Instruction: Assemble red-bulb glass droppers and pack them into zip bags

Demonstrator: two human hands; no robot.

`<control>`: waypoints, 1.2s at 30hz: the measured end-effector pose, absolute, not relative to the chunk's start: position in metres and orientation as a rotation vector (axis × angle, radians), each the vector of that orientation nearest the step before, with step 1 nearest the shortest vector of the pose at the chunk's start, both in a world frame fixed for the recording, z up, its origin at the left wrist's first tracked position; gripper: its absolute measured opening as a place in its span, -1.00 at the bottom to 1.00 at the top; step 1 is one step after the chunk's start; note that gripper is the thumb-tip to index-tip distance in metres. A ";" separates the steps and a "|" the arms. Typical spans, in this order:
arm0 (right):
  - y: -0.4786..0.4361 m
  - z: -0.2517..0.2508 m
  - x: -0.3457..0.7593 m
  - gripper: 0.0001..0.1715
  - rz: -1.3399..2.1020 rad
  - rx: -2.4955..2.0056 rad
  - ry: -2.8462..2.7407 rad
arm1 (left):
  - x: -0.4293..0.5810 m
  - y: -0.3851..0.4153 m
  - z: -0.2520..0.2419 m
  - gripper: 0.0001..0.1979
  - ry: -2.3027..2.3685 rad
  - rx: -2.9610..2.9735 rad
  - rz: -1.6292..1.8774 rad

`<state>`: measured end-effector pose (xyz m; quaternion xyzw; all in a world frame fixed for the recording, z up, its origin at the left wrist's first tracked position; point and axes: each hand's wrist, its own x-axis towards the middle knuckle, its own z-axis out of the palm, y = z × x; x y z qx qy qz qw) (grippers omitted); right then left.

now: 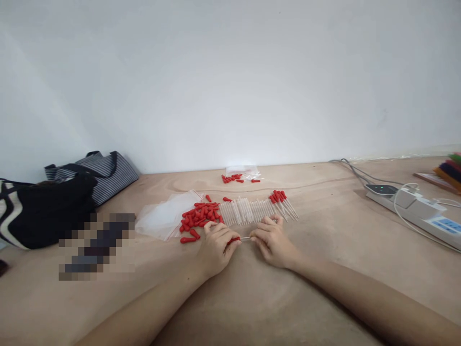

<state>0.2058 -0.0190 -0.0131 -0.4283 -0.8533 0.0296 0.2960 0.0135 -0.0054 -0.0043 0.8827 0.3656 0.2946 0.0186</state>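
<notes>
Behind the wooden table stands a pale wall. From the head camera, the left hand pinches a red bulb, and the right hand pinches a thin clear tube, which lies between the two hands in line with this bulb. Just beyond them are a red bulb pile, a row of tubes and several red-capped tubes. Plastic bags lie at the left of the pile.
</notes>
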 end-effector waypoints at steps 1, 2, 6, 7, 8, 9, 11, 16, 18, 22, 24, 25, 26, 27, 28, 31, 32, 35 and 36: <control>-0.020 -0.012 0.205 -0.79 0.114 -1.158 -2.264 | 0.013 -0.006 -0.004 -0.87 1.127 2.753 0.919; -0.020 -0.011 0.204 -0.79 0.149 -1.179 -2.257 | 0.014 -0.007 -0.004 -0.86 1.119 2.765 0.924; -0.022 -0.008 0.202 -0.78 0.299 -1.267 -2.237 | 0.014 -0.009 -0.002 -0.85 1.103 2.808 0.937; -0.022 -0.007 0.201 -0.77 0.332 -1.287 -2.236 | 0.014 -0.009 -0.002 -0.84 1.102 2.817 0.937; -0.022 -0.007 0.201 -0.76 0.363 -1.304 -2.235 | 0.014 -0.009 -0.002 -0.84 1.100 2.824 0.936; -0.022 -0.006 0.201 -0.75 0.393 -1.319 -2.230 | 0.014 -0.009 -0.002 -0.84 1.096 2.830 0.938; -0.021 -0.006 0.200 -0.74 0.458 -1.340 -2.212 | 0.014 -0.009 -0.003 -0.84 1.078 2.840 0.952; -0.020 -0.008 0.199 -0.72 0.619 -1.366 -2.151 | 0.013 -0.008 -0.005 -0.84 1.017 2.879 0.992; -0.019 -0.008 0.199 -0.71 0.675 -1.359 -2.126 | 0.013 -0.007 -0.005 -0.84 1.012 2.895 0.984; -0.018 -0.006 0.200 -0.70 0.722 -1.354 -2.088 | 0.011 -0.004 -0.001 -0.84 1.088 2.853 0.978; -0.017 -0.006 0.200 -0.68 0.722 -1.352 -2.090 | 0.010 -0.003 0.001 -0.84 1.131 2.817 0.986; -0.017 -0.006 0.201 -0.67 0.721 -1.348 -2.097 | 0.009 -0.002 0.001 -0.84 1.135 2.810 0.981; -0.017 -0.006 0.201 -0.67 0.719 -1.345 -2.104 | 0.009 -0.002 0.001 -0.84 1.129 2.810 0.971; -0.017 -0.007 0.201 -0.66 0.716 -1.342 -2.109 | 0.009 -0.002 0.001 -0.85 1.118 2.813 0.961; -0.016 -0.008 0.200 -0.66 0.712 -1.341 -2.111 | 0.010 -0.002 0.001 -0.85 1.105 2.815 0.960; -0.017 -0.010 0.198 -0.66 0.688 -1.343 -2.098 | 0.011 -0.004 -0.001 -0.85 1.070 2.805 1.001; -0.018 -0.010 0.198 -0.66 0.685 -1.342 -2.091 | 0.012 -0.004 -0.002 -0.85 1.061 2.799 1.023; -0.020 -0.010 0.196 -0.66 0.709 -1.343 -2.071 | 0.012 -0.006 -0.003 -0.86 1.017 2.809 1.079; -0.021 -0.010 0.196 -0.67 0.723 -1.348 -2.063 | 0.012 -0.006 -0.003 -0.86 1.003 2.821 1.097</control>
